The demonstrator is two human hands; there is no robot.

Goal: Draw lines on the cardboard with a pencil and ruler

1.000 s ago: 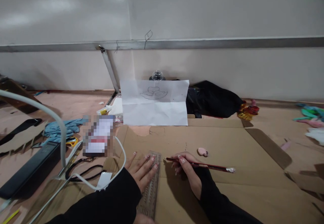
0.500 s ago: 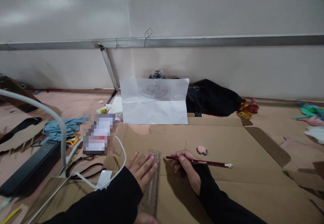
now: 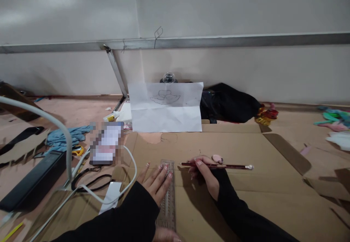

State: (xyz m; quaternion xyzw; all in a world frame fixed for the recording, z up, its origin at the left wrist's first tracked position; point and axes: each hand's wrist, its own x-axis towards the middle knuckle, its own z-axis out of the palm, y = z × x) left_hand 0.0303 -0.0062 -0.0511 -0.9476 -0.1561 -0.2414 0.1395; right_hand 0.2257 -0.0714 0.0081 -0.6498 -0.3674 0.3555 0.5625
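Note:
My left hand [image 3: 157,185] lies flat with its fingers spread over a clear ruler [image 3: 168,205] on the brown cardboard [image 3: 235,147]. The thumb rests near the ruler's lower end. To its right, my right hand [image 3: 203,172] pinches a dark red pencil [image 3: 232,166], whose tip points left toward the ruler's upper end. Just beyond that hand sits a small pinkish eraser [image 3: 217,158]. A faint outline is drawn on the cardboard near its far edge. White paper [image 3: 166,119] bearing a pencil sketch stands upright behind the cardboard.
On the left are a phone [image 3: 106,143], a looping white cable [image 3: 133,161], a black case [image 3: 34,181], blue gloves [image 3: 68,138] and yellow-handled scissors [image 3: 78,150]. A black bag [image 3: 229,103] lies behind the paper. Colourful scraps [image 3: 335,118] are at far right.
My right hand and the pencil have shifted slightly up, and the pencil lies more level. The ruler and my left hand have moved slightly right. The whole view has shifted a little.

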